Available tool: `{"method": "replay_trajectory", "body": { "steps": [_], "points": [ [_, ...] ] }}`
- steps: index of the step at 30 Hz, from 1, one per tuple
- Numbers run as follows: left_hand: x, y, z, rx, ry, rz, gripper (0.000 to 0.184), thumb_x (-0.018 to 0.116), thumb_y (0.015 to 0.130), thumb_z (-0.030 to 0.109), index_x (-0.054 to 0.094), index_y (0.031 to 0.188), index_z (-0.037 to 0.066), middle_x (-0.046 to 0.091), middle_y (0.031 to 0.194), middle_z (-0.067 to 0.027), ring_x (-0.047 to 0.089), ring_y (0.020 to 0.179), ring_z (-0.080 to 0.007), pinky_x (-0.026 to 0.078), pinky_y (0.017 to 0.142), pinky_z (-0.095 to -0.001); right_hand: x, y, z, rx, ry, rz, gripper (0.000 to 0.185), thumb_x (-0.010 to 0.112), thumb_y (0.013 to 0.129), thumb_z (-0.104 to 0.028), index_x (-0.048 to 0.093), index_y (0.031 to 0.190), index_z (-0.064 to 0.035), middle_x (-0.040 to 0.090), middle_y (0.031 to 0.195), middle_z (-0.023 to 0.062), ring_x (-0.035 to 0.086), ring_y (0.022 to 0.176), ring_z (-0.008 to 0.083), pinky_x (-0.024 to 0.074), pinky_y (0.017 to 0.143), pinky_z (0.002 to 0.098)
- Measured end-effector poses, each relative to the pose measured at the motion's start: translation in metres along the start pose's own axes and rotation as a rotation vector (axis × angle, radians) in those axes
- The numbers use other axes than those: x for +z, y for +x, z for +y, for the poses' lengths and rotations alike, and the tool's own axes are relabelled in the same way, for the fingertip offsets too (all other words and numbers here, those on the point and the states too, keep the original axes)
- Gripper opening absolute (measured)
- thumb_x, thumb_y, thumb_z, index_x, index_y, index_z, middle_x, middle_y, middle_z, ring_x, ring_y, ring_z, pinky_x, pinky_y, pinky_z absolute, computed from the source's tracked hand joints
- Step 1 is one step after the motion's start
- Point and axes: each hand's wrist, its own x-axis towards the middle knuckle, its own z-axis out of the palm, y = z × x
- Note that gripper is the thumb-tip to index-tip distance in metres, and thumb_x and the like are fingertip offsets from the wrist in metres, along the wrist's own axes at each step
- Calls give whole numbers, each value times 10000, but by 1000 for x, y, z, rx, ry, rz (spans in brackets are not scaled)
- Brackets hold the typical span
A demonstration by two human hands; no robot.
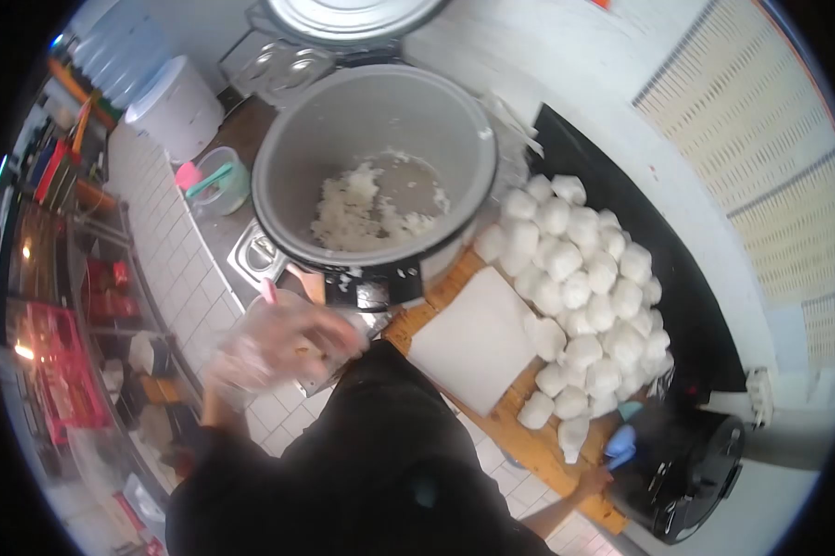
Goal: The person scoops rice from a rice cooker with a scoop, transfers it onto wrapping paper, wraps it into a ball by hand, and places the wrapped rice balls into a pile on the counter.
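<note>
My left hand (292,343), in a clear plastic glove, is smeared by motion in front of the rice cooker; its fingers look bent, but I cannot make out whether they hold anything. Close by it, a pink handle (269,290) sticks up. Inside the large grey pot of the cooker (297,130) lies some white cooked rice (353,208). My right hand (594,482) is at the edge of the wooden board (529,449), near a blue object (621,445); its fingers are too small to read. White paper sheets (473,338) lie on the board beside many white wrapped bundles (584,287).
A black cooker (686,473) stands at the right end of the board. On the left are a clear cup with a green utensil (218,181), a metal container (255,255) and a white bucket-like container (177,107). Shelves with red goods (56,371) line the far left.
</note>
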Motion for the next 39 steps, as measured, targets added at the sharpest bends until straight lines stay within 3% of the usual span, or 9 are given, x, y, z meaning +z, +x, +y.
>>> {"method": "replay_trajectory", "body": {
  "steps": [2, 5, 7, 9, 12, 21, 28, 35, 39],
  "points": [
    [-30, -6, -1, 129, -147, 422, 413, 687, 914, 382, 648, 1135, 35, 653, 1100, -82, 625, 1057, -183, 516, 896, -354, -186, 49, -61, 399, 1077, -275, 545, 551, 975, -482, 591, 1237, -5, 586, 883, 74, 554, 753, 161, 456, 666, 283],
    [-101, 37, -10, 93, 159, 836, 415, 632, 936, 394, 649, 1127, 26, 652, 1142, -115, 628, 1075, -240, 492, 930, -381, -402, 79, -177, 38, 1736, -515, 569, 496, 1022, -514, 563, 1279, -11, 457, 804, -28, 434, 703, 76, 402, 656, 251],
    [-150, 79, -30, 10, 833, 913, 504, 606, 950, 378, 565, 1307, 24, 613, 1252, -187, 627, 1116, -324, 497, 957, -417, -507, 70, -271, -332, 1481, -506, 391, 409, 1071, -258, 521, 1337, 7, 560, 912, -6, 532, 840, 88, 435, 760, 237],
    [-162, 117, -51, -223, 866, 920, 568, 600, 954, 351, 461, 1404, 34, 587, 1288, -213, 618, 1130, -357, 501, 960, -431, -583, 56, -369, -1142, 1336, -766, 365, 452, 1015, -78, 478, 1366, 20, 614, 1114, 56, 593, 984, 177, 459, 907, 312],
    [-173, 137, -71, -476, 806, 869, 703, 594, 959, 297, 271, 1537, 59, 560, 1321, -243, 613, 1144, -392, 511, 955, -454, -621, -11, -528, -1603, 685, -562, 225, 450, 985, -102, 530, 1151, 27, 640, 1041, 272, 610, 982, 477, 480, 866, 524],
    [-179, 130, -80, -388, 726, 859, 736, 587, 926, 169, 233, 1567, 89, 553, 1283, -308, 674, 1012, -389, 596, 771, -432, -562, -97, -703, -1870, -97, -762, 604, 265, 1061, -478, 660, 1182, -37, 676, 932, 230, 689, 828, 359, 544, 789, 489],
    [-188, 138, -87, -433, 631, 875, 769, 614, 917, 201, 225, 1573, 107, 623, 1190, -240, 679, 948, -358, 574, 751, -432, -603, -55, -633, -1436, -532, -1500, 753, 170, 1035, -623, 510, 711, -34, 475, 525, 69, 526, 493, 213, 511, 529, 359],
    [-184, 128, -82, -319, 495, 958, 560, 558, 970, 257, 424, 1487, 88, 559, 1323, -232, 580, 1168, -397, 518, 930, -472, -647, -14, -594, -775, -284, -1886, 544, 303, 1070, -478, 483, 754, -74, 395, 535, -2, 371, 405, 97, 321, 352, 266],
    [-170, 122, -51, 568, 386, 902, 470, 682, 874, 294, 621, 1287, 78, 607, 1273, -201, 533, 1245, -357, 414, 1045, -472, -657, -15, -562, -747, 391, -2008, 451, 406, 1037, -478, 483, 836, -81, 433, 587, 9, 361, 434, 88, 298, 369, 254]
  ]
}}
